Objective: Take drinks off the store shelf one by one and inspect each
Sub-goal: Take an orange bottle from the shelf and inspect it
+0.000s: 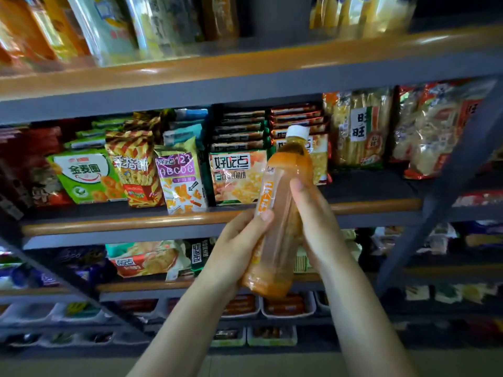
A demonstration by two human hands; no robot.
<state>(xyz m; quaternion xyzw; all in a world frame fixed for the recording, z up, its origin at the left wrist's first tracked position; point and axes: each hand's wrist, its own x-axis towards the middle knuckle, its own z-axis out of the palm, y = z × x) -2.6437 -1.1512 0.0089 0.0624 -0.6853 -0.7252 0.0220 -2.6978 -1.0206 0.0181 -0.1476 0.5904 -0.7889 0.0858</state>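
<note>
An orange drink bottle (283,202) with a white cap and an orange label is held up in front of the shelves, cap tilted up and to the right. My left hand (239,243) grips its lower half from the left, thumb lying across the label. My right hand (315,221) holds it from the right, fingers curled behind the bottle and thumb on the front. The bottle's base hangs free below both hands.
A grey store shelf with an orange-brown front rail (130,221) runs behind the bottle, packed with snack bags (179,180). More snacks fill the shelf above and the one below. White trays (288,308) of small packs sit lower down. A grey diagonal brace (435,200) crosses at right.
</note>
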